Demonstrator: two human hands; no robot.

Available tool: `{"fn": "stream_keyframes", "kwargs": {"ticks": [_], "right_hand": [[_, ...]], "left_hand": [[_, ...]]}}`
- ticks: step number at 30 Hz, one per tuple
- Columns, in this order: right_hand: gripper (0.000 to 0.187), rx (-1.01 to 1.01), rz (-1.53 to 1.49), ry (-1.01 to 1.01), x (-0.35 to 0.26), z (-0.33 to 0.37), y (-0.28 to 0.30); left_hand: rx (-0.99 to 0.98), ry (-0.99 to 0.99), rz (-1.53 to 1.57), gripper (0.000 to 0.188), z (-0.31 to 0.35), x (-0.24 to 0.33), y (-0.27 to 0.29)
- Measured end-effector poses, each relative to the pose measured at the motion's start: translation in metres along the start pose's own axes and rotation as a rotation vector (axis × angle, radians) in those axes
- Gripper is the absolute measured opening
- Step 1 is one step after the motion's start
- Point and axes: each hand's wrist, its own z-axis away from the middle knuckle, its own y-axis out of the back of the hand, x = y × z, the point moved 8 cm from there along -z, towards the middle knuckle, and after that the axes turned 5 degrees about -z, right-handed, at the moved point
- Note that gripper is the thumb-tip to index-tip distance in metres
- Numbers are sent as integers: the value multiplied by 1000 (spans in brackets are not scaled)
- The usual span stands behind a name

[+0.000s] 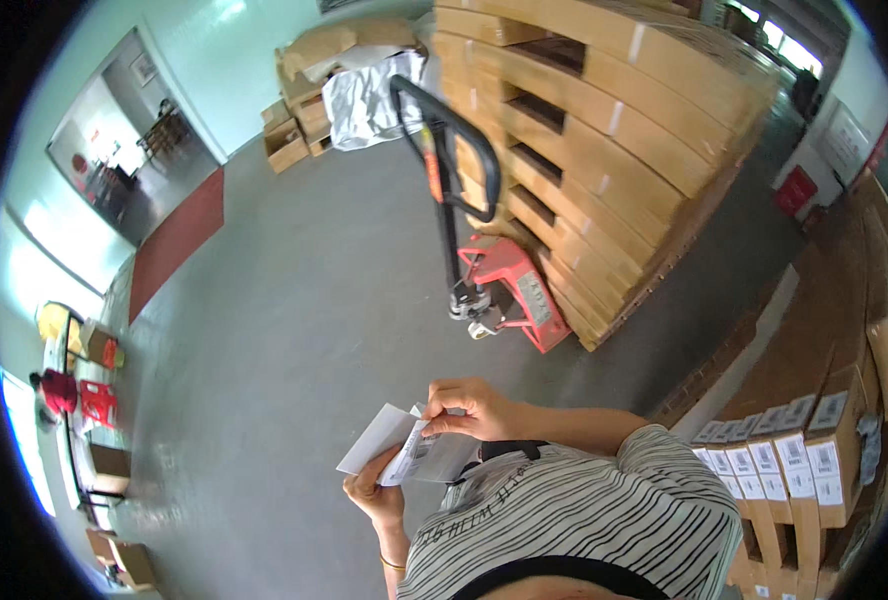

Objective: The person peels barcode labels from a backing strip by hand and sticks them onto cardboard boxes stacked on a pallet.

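Note:
A small batch of white label sheets (377, 441) is held in front of my chest. My left hand (372, 492) grips it from below, with the thumb and fingers closed on the lower edge. Pinched at the upper edge of a sheet are the thumb and fingertips of my right hand (467, 408). Dark print shows on the sheet between the two hands. The sheets fan apart, one part tilting left and another lying under my right hand. How many there are is hard to make out.
Ahead stands a red pallet jack (532, 290) with a black handle, beside a tall stack of brown cartons (604, 150). Labelled cartons (829, 450) are stacked close on my right. Loose boxes (286, 145) sit by the far wall. A person in red (59, 391) is at the far left.

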Motion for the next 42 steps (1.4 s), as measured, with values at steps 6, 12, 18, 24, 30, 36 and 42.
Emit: {"fn": "stream_keyframes", "kwargs": {"ticks": [6, 12, 18, 24, 30, 36, 42], "right_hand": [[15, -156, -58, 34, 48, -81, -48], [14, -235, -114, 47, 103, -178, -68], [17, -287, -227, -12, 175, -302, -54], [25, -291, -243, -91, 226, -425, -24], [31, -317, -187, -100, 295, -523, 7], [33, -107, -116, -169, 361, -634, 64], [33, 113, 118, -138, 391, -719, 152]], "left_hand": [[159, 113, -53, 20, -30, -63, 35], [203, 174, -157, 21, -100, -129, 46], [179, 179, -168, 13, -231, -195, 35], [122, 19, -175, 14, -373, -241, 22], [-16, -22, -177, 24, -499, -298, -9], [-104, -78, -34, 16, -661, -368, -60], [-434, -304, 119, 19, -821, -382, -145]]}}
